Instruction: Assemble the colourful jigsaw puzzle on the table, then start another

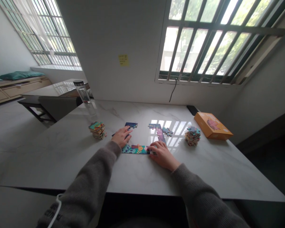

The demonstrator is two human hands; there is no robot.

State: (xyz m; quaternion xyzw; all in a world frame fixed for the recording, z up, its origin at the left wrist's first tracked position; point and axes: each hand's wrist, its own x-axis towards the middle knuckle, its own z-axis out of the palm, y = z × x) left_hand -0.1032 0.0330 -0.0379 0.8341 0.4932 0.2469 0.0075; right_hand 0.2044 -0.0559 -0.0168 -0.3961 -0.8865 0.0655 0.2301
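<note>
On the white marbled table (137,172) lies a jigsaw puzzle border with gaps. Its bottom strip (135,149) is teal with leaf shapes, its right side (160,133) purple, and a dark blue section (131,124) sits at the upper left. My left hand (121,136) rests over the border's left side with fingers spread, partly covering the pieces there. At the lower right corner, my right hand (161,154) has its fingers bent around a puzzle piece (148,149), largely hidden beneath them. A few joined loose pieces (167,131) lie just outside the right side.
Stacks of puzzle pieces stand left (98,130) and right (193,136) of the border. An orange box (213,126) and a black phone (192,110) lie at the right. A clear bottle (82,92) stands at the back left edge. A wall (133,85) borders the table's far side.
</note>
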